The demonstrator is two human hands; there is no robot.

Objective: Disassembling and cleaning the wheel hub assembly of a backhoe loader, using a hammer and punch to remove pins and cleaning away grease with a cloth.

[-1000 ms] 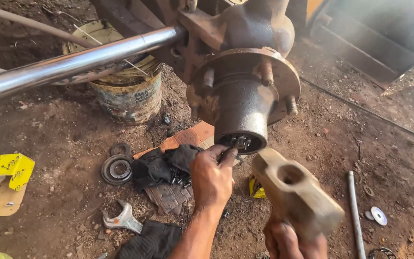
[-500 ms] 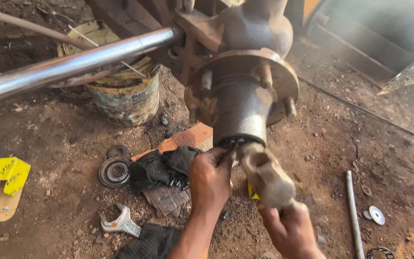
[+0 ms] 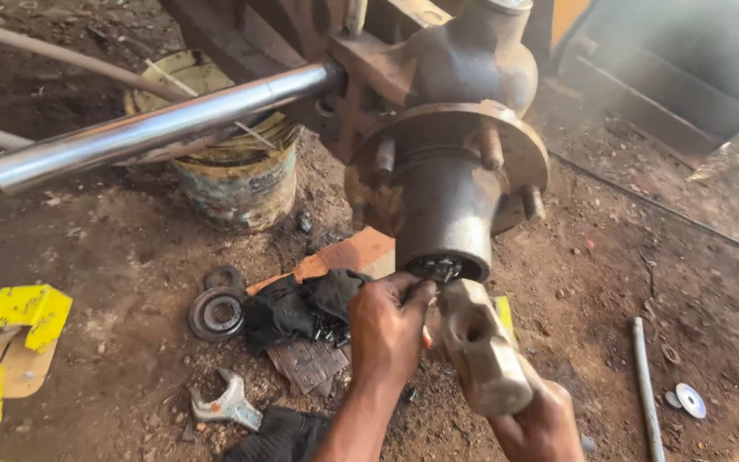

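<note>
Beneath the wheel hub point(image 3: 442, 201), left hand point(image 3: 387, 329) and right hand's point(image 3: 540, 423) hammer point(image 3: 481, 346) meet.

Left hand point(image 3: 387, 329): raised on an outstretched forearm from the bottom edge, back of the hand to the camera, fingers curled in a pinching grip just below the hub point(image 3: 446, 214) mouth.
Right hand point(image 3: 540, 423): low at the bottom edge, right of the hub, fist closed around the hammer point(image 3: 481, 346).
</note>
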